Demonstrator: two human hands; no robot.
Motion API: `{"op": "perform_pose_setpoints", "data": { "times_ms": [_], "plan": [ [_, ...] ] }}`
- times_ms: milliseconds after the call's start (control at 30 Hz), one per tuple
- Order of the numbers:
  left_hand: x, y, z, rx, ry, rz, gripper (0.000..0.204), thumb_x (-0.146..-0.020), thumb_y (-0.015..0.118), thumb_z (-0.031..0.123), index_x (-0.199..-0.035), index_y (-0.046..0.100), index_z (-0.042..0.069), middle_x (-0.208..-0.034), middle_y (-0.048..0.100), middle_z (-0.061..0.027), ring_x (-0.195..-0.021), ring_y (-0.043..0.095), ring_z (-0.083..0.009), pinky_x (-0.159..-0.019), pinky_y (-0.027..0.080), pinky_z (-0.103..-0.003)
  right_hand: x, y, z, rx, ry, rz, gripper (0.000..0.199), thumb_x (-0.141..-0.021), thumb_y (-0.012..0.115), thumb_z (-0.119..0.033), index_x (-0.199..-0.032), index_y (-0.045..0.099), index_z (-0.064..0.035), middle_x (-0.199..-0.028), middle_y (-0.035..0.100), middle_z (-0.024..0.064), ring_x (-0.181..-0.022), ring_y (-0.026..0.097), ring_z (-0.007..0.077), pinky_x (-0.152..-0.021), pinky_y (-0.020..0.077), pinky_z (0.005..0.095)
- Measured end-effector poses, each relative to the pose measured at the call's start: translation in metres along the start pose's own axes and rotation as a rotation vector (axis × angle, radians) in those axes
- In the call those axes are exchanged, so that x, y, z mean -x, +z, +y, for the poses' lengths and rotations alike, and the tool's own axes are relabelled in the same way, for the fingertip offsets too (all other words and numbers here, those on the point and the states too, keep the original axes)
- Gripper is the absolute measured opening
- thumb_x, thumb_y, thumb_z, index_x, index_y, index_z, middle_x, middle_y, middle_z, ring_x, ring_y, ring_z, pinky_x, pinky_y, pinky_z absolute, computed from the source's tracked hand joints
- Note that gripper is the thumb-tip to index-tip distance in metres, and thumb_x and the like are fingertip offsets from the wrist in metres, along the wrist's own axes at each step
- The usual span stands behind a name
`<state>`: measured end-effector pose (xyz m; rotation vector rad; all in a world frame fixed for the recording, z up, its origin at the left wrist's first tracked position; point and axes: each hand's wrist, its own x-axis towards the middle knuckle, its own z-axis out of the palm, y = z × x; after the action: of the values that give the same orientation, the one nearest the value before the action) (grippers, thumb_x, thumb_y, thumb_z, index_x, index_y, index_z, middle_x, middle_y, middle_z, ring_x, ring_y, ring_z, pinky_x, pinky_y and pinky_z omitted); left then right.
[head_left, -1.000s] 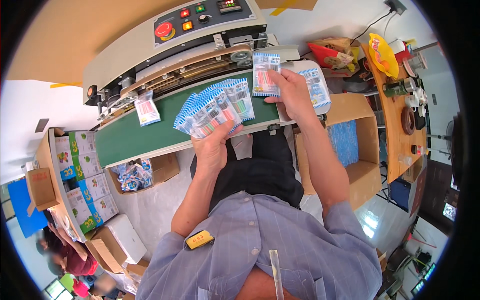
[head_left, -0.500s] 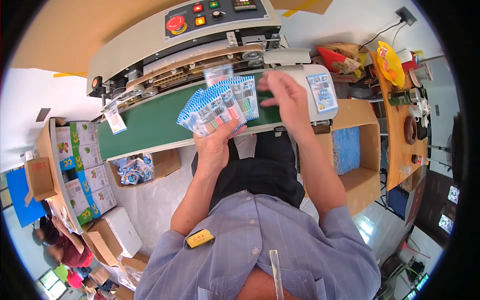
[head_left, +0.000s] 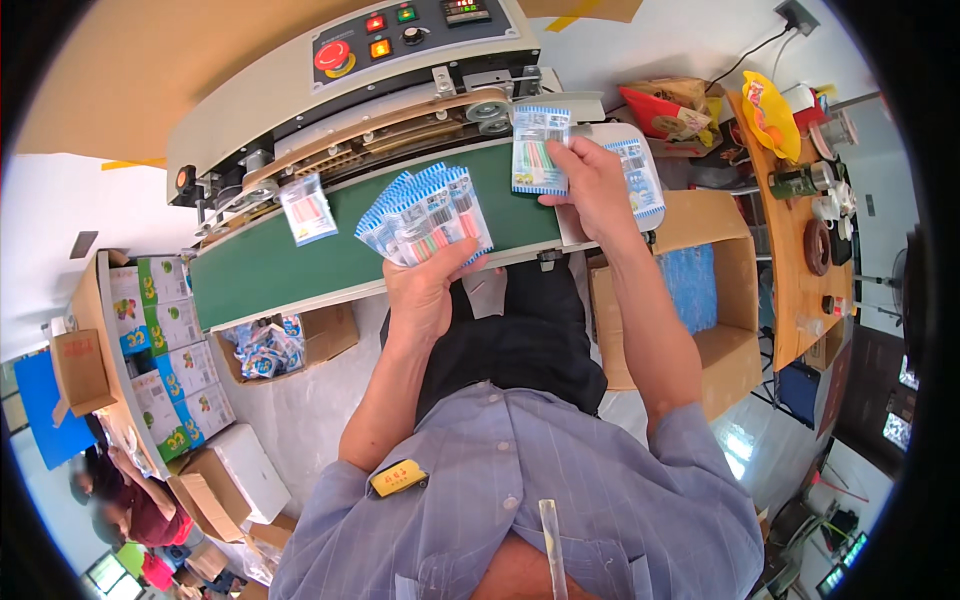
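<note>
L hand (head_left: 420, 290) hiding most fingers behind packet fan (head_left: 430, 215); R hand (head_left: 597, 190) covering pt of single packet (head_left: 540, 150); top edge cropping ctrl panel (head_left: 440, 42); bkgd person (head_left: 155, 508) showing blurred.

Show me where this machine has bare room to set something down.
The green belt is bare at its left end, below the lone packet, and between the left hand with fanned packets and the right hand with one packet. Crowded: the white tray, under another packet.

The long green belt (head_left: 260, 275) has a packet (head_left: 308, 211) on it, near its left end. The white plate (head_left: 600, 132) at its right end has another packet (head_left: 638, 178). The wood desk (head_left: 790, 290) holds a green jar (head_left: 797, 180) and a brown ring (head_left: 818, 254).
</note>
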<state>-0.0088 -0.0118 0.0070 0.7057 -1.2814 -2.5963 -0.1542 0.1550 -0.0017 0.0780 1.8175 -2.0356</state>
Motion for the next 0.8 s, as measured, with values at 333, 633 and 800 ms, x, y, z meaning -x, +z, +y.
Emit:
{"op": "perform_pose_setpoints", "data": {
  "times_ms": [333,633,800],
  "plan": [
    [0.000,-0.005,0.007,-0.009,0.005,-0.031,0.040,-0.079,0.072,-0.006,-0.116,0.059,0.002,-0.106,0.068,-0.0093,-0.090,0.069,-0.0200,-0.072,0.061,-0.035,-0.005,0.040,-0.002,0.334,-0.151,0.002,0.027,-0.095,0.061,-0.023,-0.105,0.066,0.0014,-0.092,0.069,0.0061,-0.080,0.066,0.0120,-0.060,0.0557,0.0260],
    [0.000,0.005,0.003,-0.022,-0.017,-0.089,0.040,-0.079,0.074,-0.002,-0.115,0.060,0.003,-0.105,0.068,-0.0085,-0.088,0.069,-0.0184,-0.069,0.061,-0.033,0.054,0.031,0.009,0.028,-0.161,-0.260,0.018,-0.094,0.063,-0.016,-0.099,0.065,0.0008,-0.081,0.065,0.0033,-0.071,0.061,0.0082,-0.061,0.0509,0.0227],
    [0.000,0.006,0.000,0.068,-0.054,-0.089,0.039,-0.080,0.072,-0.001,-0.117,0.058,0.001,-0.105,0.068,-0.0102,-0.091,0.069,-0.0209,-0.069,0.063,-0.034,0.057,0.024,0.019,-0.024,-0.233,-0.287,0.013,-0.096,0.059,-0.013,-0.097,0.061,-0.0003,-0.080,0.064,0.0029,-0.069,0.060,0.0071,-0.060,0.0500,0.0217]
  ]
}}
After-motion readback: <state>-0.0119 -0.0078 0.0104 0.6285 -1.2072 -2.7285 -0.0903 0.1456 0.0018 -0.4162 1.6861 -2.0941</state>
